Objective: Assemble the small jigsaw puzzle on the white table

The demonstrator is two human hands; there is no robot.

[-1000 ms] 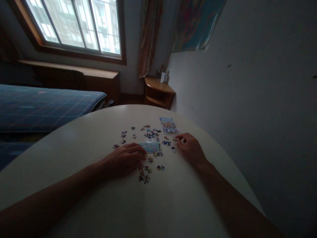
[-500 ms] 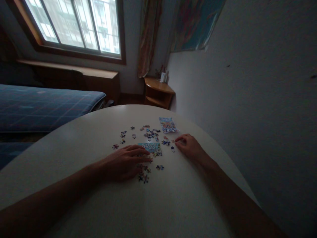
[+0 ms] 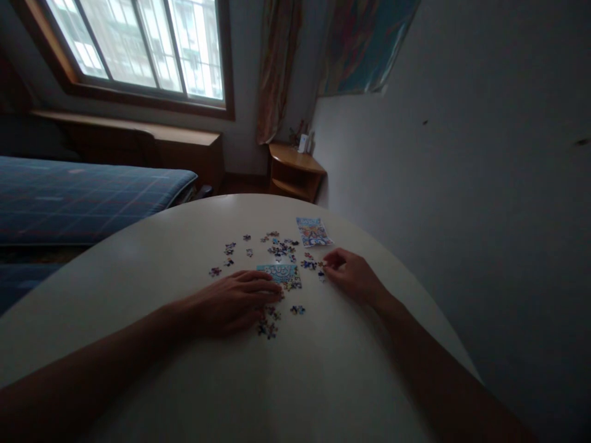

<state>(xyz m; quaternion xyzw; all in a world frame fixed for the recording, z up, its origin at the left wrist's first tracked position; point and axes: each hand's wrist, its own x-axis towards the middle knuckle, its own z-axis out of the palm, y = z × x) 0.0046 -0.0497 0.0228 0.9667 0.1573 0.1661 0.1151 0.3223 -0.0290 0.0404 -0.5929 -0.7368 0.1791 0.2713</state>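
Observation:
My left hand (image 3: 235,301) lies flat on the table with its fingers stretched out, at the lower left edge of a partly joined jigsaw puzzle (image 3: 279,272). The joined part has a light blue top strip with lettering, and my fingers hide some of it. To the right, my right hand (image 3: 348,274) pinches a small puzzle piece (image 3: 325,264) between thumb and fingertips, close to the tabletop. Beside those fingertips lie some dark loose pieces (image 3: 308,264). A pair of pieces (image 3: 298,309) rests below the joined part, and more pieces (image 3: 268,330) lie by my left fingers.
A printed picture sheet (image 3: 314,232) lies behind the pieces. Several loose pieces (image 3: 282,248) are scattered at the back and left of the round white table (image 3: 194,381). A wall (image 3: 462,184) runs along the right, and a bed (image 3: 92,203) stands at the left.
My right hand has shifted very slightly left with the puzzle piece. My left hand stays nearly in place on the table.

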